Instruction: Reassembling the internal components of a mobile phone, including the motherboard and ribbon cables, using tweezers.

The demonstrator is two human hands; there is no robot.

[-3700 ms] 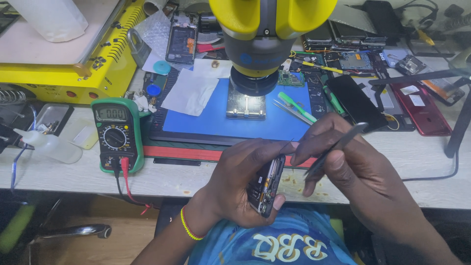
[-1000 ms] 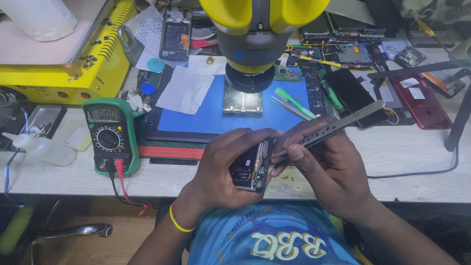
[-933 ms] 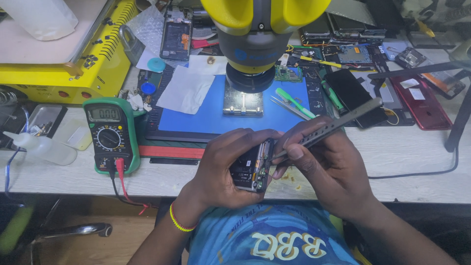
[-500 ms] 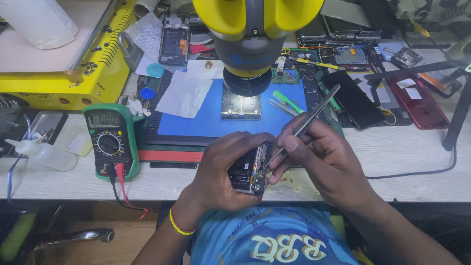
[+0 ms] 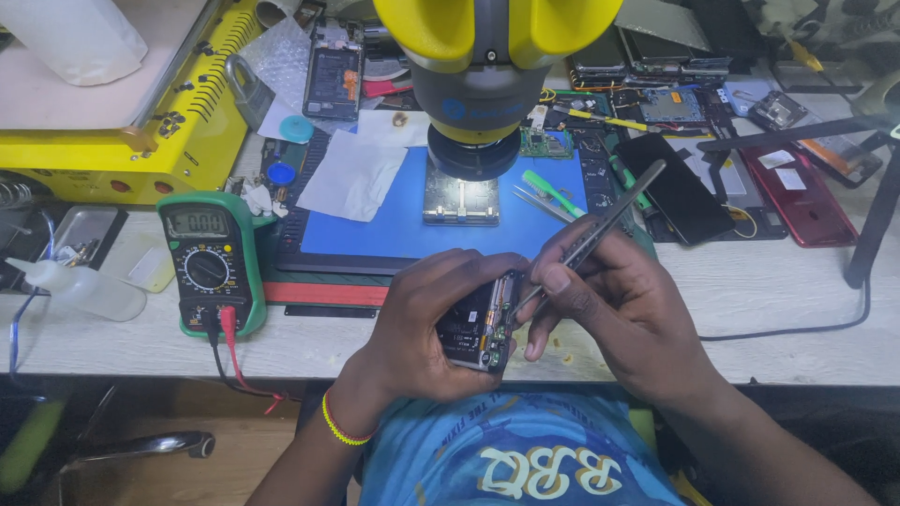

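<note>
Starting at the left of the bench: a green multimeter [image 5: 211,262] stands upright with its red lead trailing off the near edge, well apart from the work. Right of it lies the blue work mat [image 5: 375,230], and the yellow microscope head [image 5: 487,56] hangs over its far part.

Now to the middle, near edge. The left hand [image 5: 427,328] is wrapped around an opened phone [image 5: 478,323], fingers curled over its far side, thumb underneath, a firm closed grip. The phone sits just off the near edge of the table, over the lap, tilted so its exposed board faces right and up. Its long axis runs roughly near-to-far, leaning a little rightward at the far end.

Moving right: the right hand [image 5: 623,309] pinches a pair of metal tweezers [image 5: 586,239] between thumb and fingers, closed on the shaft. The tweezers slant from far right down to near left, and the tips meet the phone's right edge at its far end. Whether the tips are gripping anything is too small to tell.

So the phone lies left of the tweezer hand, touching the tips, the tool crossing its long axis at an angle.

Far right, a red phone shell [image 5: 802,197] rests flat, untouched.
</note>
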